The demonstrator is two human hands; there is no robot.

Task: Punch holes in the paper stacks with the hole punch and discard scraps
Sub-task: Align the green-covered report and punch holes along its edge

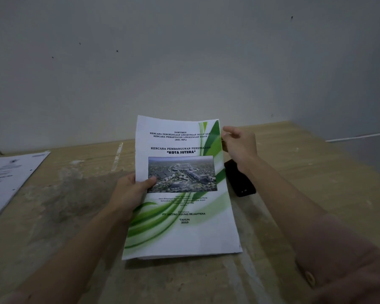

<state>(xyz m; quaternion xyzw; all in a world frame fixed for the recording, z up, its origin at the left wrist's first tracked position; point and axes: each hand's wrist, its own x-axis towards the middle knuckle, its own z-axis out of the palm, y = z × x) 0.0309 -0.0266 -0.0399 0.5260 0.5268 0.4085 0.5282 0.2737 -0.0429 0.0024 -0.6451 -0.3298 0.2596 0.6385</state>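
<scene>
Holding the white-and-green printed paper stack [182,189] above the wooden desk [75,205]: left hand [132,189] is pinching its left edge, right hand [239,143] touching the top right corner | squaring edges before punching seems smart | black hole punch [239,178] is sitting just right | another white sheet pile [7,178] is lying far left, plenty of room between.
</scene>
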